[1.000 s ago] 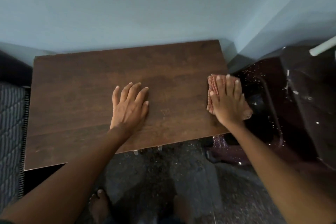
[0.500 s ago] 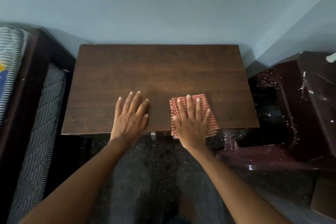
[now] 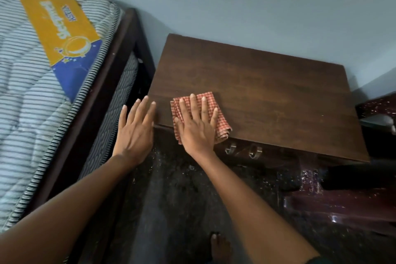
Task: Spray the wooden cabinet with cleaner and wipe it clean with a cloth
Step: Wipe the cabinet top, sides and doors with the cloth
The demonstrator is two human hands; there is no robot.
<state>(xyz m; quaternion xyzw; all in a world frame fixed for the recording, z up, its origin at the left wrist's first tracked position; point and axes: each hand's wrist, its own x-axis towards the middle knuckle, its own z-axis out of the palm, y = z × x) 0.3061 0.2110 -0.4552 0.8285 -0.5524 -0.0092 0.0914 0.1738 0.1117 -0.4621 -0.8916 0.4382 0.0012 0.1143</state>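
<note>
The dark brown wooden cabinet (image 3: 267,92) stands against the pale wall, seen from above. A folded red-and-white checked cloth (image 3: 222,122) lies at its front left corner, partly over the front edge. My right hand (image 3: 198,124) presses flat on the cloth with straight, spread fingers. My left hand (image 3: 136,128) hovers flat with straight fingers just off the cabinet's left front corner, over the gap beside the bed. No spray bottle is in view.
A striped mattress (image 3: 27,96) with an orange and blue label lies on a dark bed frame (image 3: 120,53) at the left. Two metal handles (image 3: 255,152) show on the cabinet's front. A dark speckled chair (image 3: 342,203) stands at the right. My bare foot (image 3: 219,246) is on the dark floor.
My right hand has slid the cloth leftward along the front of the cabinet top, from the right edge to the left corner. My left hand has moved off the top to the left.
</note>
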